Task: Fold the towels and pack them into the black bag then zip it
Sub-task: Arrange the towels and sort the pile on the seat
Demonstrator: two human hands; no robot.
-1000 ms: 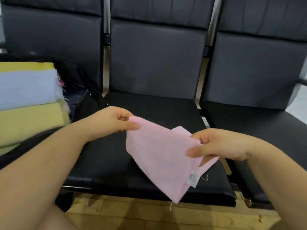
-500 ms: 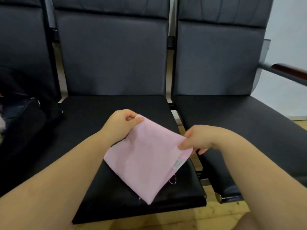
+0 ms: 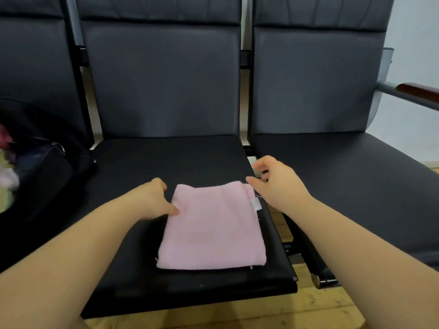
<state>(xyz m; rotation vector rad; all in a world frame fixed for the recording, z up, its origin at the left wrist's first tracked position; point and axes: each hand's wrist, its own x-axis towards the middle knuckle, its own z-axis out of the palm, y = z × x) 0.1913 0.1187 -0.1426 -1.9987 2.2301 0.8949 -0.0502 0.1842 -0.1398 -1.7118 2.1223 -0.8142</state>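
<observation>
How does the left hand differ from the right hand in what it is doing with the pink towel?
The left hand rests at the left edge of the pink towel, thumb touching the cloth; the right hand sits at the far right corner near the white tag, its fingers loosely spread. The left hand lies over the middle seat; the right hand reaches over the gap between seats. Neither hand grips the towel, which lies flat.

Pink towel [image 3: 213,226], plain, no pattern, tiny white tag [image 3: 256,204] at its 2 o'clock corner. Seats [image 3: 166,160] all black-ish, backrests [image 3: 164,79] more charcoal grey. Black bag [image 3: 42,176] off at 9 o'clock, blurry pink/yellow stuff [image 3: 7,181] at frame edge. Armrest [image 3: 418,90] at 3 o'clock, reddish-brown top. Floor [image 3: 308,307] light yellow wood.
</observation>
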